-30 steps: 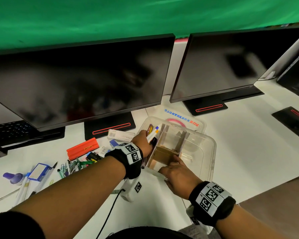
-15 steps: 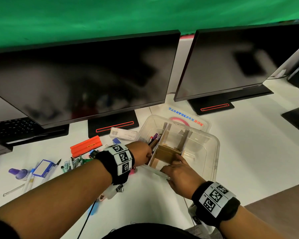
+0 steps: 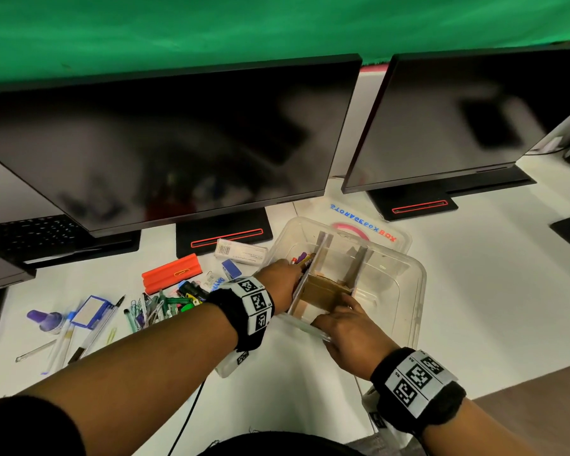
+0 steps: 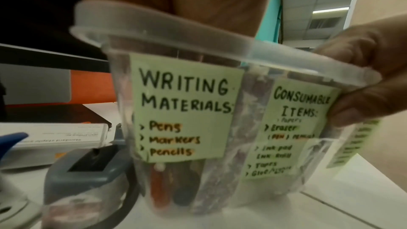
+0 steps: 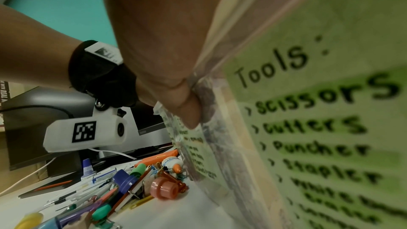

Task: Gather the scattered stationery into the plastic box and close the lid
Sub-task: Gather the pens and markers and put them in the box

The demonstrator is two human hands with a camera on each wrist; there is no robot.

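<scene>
The clear plastic box [image 3: 418, 291] with cardboard dividers stands open on the white desk. My left hand [image 3: 278, 281] reaches into its left compartment, and several pens [image 3: 301, 259] stick out past its fingers. Through the wall labelled "Writing Materials" [image 4: 182, 107] markers show at the bottom. My right hand [image 3: 346, 327] grips the near wall, thumb [image 5: 188, 111] outside, fingers over the rim [image 4: 372, 69]. The lid [image 3: 375, 233] lies flat behind the box. Loose stationery [image 3: 165, 304] is piled to the left, including an orange case [image 3: 171, 273].
A white staple box [image 3: 241, 253], a purple bottle [image 3: 45, 319], a blue-framed pad [image 3: 89, 311] and pens [image 3: 93, 330] lie left of the box. Two dark monitors [image 3: 178, 143] on stands [image 3: 224, 235] line the back. A keyboard [image 3: 30, 235] sits far left.
My left hand has lowered the pens from upright above the box down into the left compartment. My right hand has kept its hold on the near wall.
</scene>
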